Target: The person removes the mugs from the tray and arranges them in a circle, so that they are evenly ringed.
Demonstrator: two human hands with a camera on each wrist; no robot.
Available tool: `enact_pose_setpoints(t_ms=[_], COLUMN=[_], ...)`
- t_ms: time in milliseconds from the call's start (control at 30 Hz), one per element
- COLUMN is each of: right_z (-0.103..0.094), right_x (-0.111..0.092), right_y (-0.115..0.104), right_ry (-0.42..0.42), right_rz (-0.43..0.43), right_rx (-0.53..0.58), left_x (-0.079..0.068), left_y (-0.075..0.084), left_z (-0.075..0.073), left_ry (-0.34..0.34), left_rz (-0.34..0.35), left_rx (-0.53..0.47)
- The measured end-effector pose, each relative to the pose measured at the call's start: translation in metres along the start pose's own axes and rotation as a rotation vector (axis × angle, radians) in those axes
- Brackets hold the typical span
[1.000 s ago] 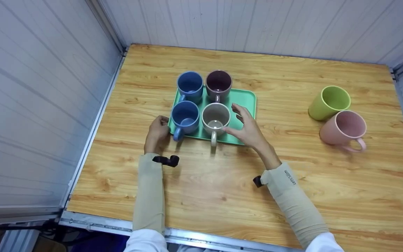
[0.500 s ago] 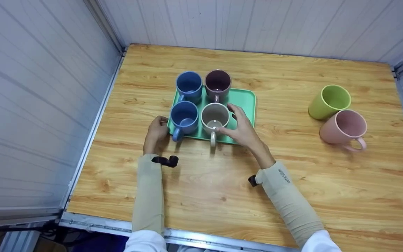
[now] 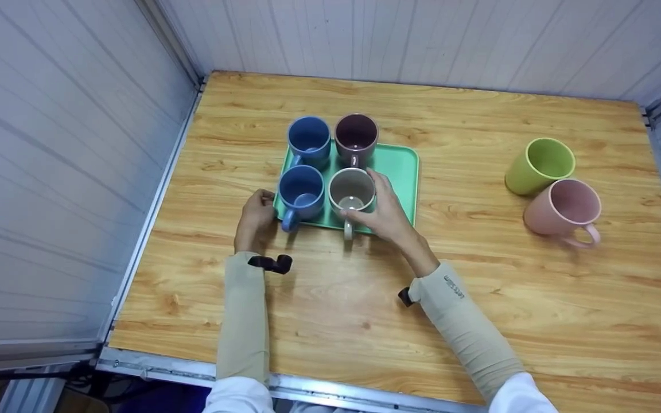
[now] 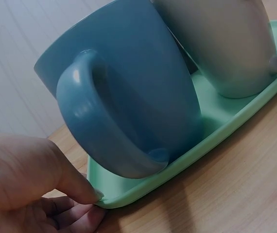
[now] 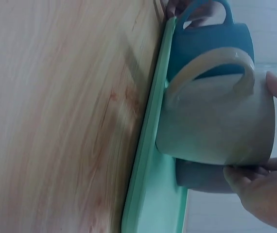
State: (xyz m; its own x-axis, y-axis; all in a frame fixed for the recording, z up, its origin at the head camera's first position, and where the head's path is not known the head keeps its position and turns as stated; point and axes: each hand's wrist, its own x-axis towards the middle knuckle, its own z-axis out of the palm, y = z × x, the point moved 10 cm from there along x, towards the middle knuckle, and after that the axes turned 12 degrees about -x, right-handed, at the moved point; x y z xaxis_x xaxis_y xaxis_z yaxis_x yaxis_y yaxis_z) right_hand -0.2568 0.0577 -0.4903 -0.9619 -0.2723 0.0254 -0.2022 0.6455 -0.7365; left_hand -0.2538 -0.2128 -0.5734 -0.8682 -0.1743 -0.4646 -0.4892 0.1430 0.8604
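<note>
Standing upright on a green rectangular tray [image 3: 402, 175], in the row nearer the person, is a beige mug [image 3: 352, 190], its handle pointing toward the person; the right hand [image 3: 387, 217] grips it near the rim, thumb on the near side and fingers round the right side; the left hand [image 3: 257, 215] pinches the tray's near left corner, thumb on the rim. Just left of the beige mug stands a blue mug [image 3: 302, 192], its handle also toward the person; behind these two are a second blue mug [image 3: 309, 136] on the left and a plum mug [image 3: 356, 133] on the right. Well apart, to the tray's right, a lime-green cup [image 3: 539, 167] and a pink mug [image 3: 562, 207] sit close together on the wood-grain table [image 3: 336, 332]; pale panelled walls [image 3: 411, 40] enclose it; beige sleeves [image 3: 244, 321] cover both forearms.
</note>
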Motion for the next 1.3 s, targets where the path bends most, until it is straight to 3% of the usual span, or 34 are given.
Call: enact_pose_setpoints(t_ms=[133,367,700,1133,1300], right_z=[0.004,0.003,-0.002,-0.025,-0.036], right_x=[0.000,0.000,-0.004,-0.012,-0.015], right_y=[-0.002,-0.003,0.000,-0.009,-0.006], right_ry=[0.015,0.035,0.098,0.153,0.158], right_rz=[0.025,0.038,0.037,-0.015,-0.007], right_rx=[-0.031,-0.077,-0.048,-0.069,-0.086], left_x=[-0.001,0.003,0.003,0.004,0.003], left_y=[0.000,0.008,0.007,0.003,0.001], left_z=[0.001,-0.001,-0.001,-0.001,-0.001], left_ry=[-0.014,-0.011,-0.010,-0.011,-0.030], left_rz=[-0.011,0.078,0.076,0.041,0.033], left_rx=[-0.021,0.143,0.144,0.047,0.090])
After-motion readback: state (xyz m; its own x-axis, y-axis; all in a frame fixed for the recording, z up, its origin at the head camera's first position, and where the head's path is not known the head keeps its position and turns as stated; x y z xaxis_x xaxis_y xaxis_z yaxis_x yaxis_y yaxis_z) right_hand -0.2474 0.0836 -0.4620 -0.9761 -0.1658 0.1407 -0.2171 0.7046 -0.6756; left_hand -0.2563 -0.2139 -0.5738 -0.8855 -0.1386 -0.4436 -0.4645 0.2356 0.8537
